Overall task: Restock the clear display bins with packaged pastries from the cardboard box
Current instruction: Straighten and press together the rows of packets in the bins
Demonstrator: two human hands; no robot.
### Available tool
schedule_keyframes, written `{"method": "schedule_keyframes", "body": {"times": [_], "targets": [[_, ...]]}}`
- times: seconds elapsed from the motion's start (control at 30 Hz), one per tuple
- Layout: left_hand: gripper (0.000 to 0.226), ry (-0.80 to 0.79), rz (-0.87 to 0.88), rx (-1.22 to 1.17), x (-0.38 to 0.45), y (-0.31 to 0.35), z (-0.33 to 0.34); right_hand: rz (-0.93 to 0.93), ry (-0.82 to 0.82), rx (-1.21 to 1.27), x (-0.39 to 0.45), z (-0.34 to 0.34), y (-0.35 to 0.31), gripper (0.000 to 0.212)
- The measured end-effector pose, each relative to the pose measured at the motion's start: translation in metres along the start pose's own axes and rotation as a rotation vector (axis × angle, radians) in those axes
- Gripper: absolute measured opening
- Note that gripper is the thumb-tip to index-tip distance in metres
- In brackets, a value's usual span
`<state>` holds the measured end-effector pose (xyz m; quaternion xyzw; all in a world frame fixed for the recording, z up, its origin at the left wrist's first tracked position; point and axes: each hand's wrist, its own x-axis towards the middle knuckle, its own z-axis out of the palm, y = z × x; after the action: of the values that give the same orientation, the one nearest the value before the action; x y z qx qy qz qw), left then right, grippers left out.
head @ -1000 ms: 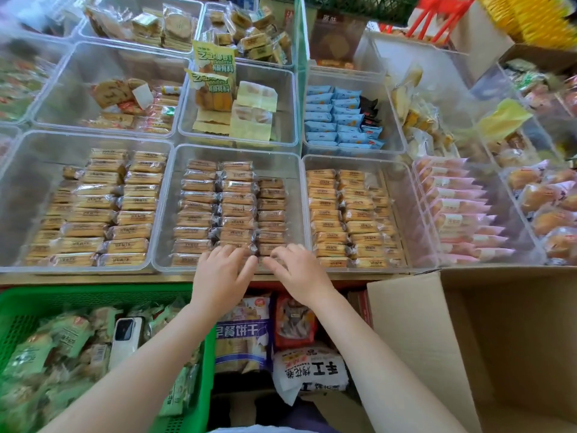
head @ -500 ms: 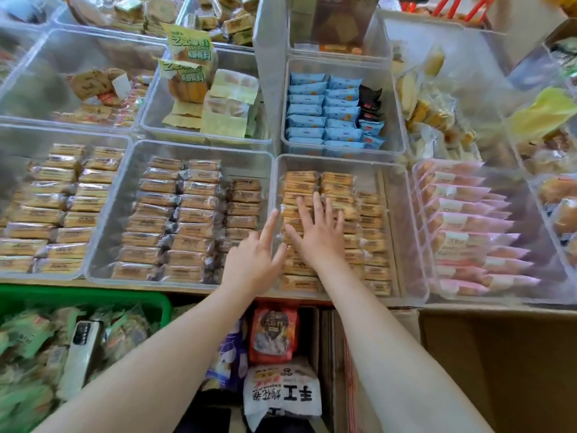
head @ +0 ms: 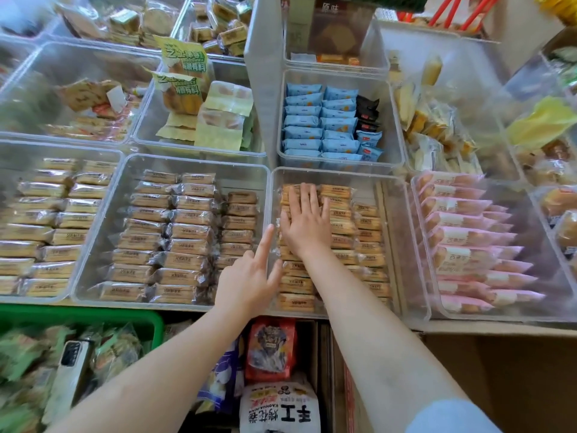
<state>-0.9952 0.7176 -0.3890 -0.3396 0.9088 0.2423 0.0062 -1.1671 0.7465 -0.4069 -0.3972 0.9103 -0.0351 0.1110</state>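
**Right hand flat on the pastry rows, left at the bin wall**

Your right hand (head: 304,226) lies flat, fingers straight and spread, pressing on the left column of packaged pastries (head: 365,235) in the clear bin (head: 395,245) straight ahead of you. It grips nothing. Your left hand (head: 249,276) is at the wall between that bin and the middle bin (head: 93,245), its forefinger stretched up along the wall, holding nothing. The middle bin holds three columns of the same brown packets (head: 187,232). The cardboard box (head: 499,370) sits low on your right, below the bins of pink packets (head: 468,239). A green basket (head: 78,317) with a phone (head: 70,370) in it is lower left.
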Motion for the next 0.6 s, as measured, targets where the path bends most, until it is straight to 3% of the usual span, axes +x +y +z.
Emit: {"method": "schedule_keyframes", "body": {"times": [0.37,0.6], "targets": [[0.069,0.031,-0.008,-0.021,-0.0009,-0.0016,0.0038,0.005,0.04,-0.048,0.0,0.0116,0.0018,0.063],[0.069,0.034,-0.003,-0.003,-0.0016,-0.0016,0.0039,0.012,-0.019,-0.059,0.0037,0.0028,-0.0014,0.062]]}}
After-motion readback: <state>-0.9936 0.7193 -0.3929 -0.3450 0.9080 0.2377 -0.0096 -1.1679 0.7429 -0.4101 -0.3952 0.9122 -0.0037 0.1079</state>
